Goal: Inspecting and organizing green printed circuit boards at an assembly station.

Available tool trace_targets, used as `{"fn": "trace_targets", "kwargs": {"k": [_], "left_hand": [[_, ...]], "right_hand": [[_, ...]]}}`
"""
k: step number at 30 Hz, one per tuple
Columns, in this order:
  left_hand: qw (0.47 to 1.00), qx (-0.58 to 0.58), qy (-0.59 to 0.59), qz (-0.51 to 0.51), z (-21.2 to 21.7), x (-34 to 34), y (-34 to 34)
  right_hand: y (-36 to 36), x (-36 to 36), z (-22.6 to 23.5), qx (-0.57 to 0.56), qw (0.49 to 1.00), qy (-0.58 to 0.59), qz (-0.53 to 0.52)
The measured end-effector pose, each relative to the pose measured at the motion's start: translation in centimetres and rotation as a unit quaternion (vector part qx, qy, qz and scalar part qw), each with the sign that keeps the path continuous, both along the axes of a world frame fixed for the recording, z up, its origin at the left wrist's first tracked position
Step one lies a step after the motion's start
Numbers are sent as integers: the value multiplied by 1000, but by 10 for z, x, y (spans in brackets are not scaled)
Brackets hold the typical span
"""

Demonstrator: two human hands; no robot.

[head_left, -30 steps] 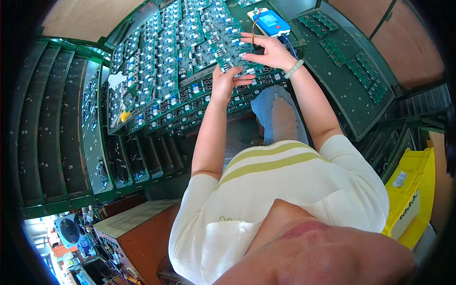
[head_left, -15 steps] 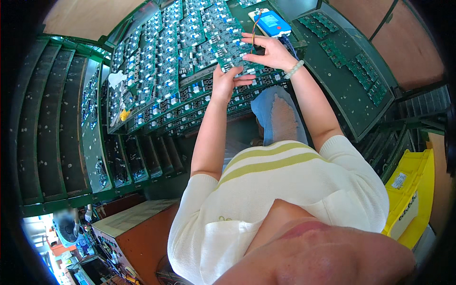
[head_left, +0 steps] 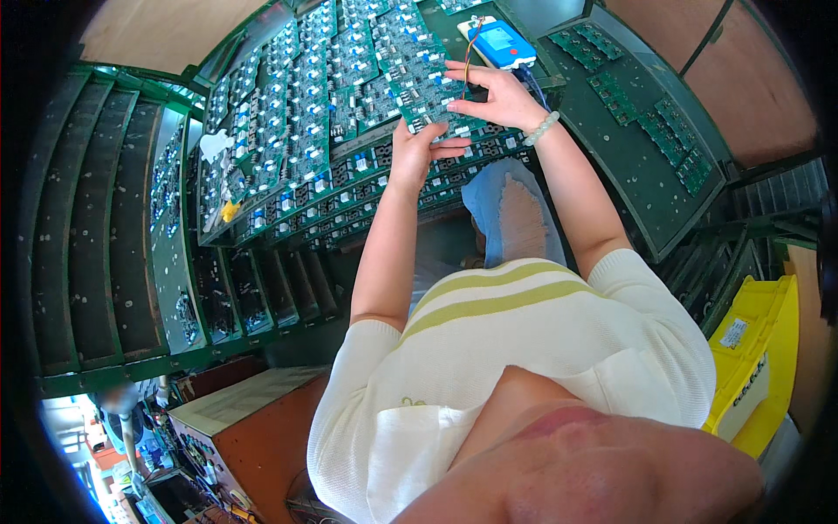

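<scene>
Both of my hands are up at a green circuit board (head_left: 425, 96) that lies on a sloping bench covered with rows of similar boards. My left hand (head_left: 417, 150) grips the board's near edge with its fingers curled under it. My right hand (head_left: 495, 94) rests on the board's right side, fingers spread, and a thin wire (head_left: 470, 52) runs from beside it up to a blue handheld tester (head_left: 499, 42). A bead bracelet (head_left: 541, 128) is on my right wrist.
Rows of green circuit boards (head_left: 305, 113) fill the bench, with more on a dark tray (head_left: 646, 113) at right. Green racks (head_left: 96, 236) stand at left. A yellow bin (head_left: 759, 349) is at lower right, a brown cabinet (head_left: 253, 437) at lower left.
My two hands have stayed on the same board; only small shifts of the fingers show.
</scene>
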State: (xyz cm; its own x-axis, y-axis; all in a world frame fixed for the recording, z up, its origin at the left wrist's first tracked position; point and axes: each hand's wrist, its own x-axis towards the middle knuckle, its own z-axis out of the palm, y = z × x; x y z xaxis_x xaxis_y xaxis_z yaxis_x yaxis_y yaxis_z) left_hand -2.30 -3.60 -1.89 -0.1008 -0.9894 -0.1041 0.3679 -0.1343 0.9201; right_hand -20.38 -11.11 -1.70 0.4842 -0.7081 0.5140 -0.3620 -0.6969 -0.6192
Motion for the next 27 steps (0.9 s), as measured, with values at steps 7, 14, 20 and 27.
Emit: {"fn": "trace_targets", "kwargs": {"k": [7, 14, 20, 27], "left_hand": [[1000, -3, 3, -3, 0, 0, -1], [1000, -4, -1, -4, 0, 1, 0], [1000, -4, 4, -5, 0, 0, 1], [1000, -3, 0, -7, 1, 0, 0]], "right_hand": [[-1, 0, 0, 7, 1000, -5, 2], [0, 0, 1, 15, 1000, 3, 2], [-7, 0, -11, -48, 999, -17, -1], [-6, 0, -8, -40, 999, -8, -4]]}}
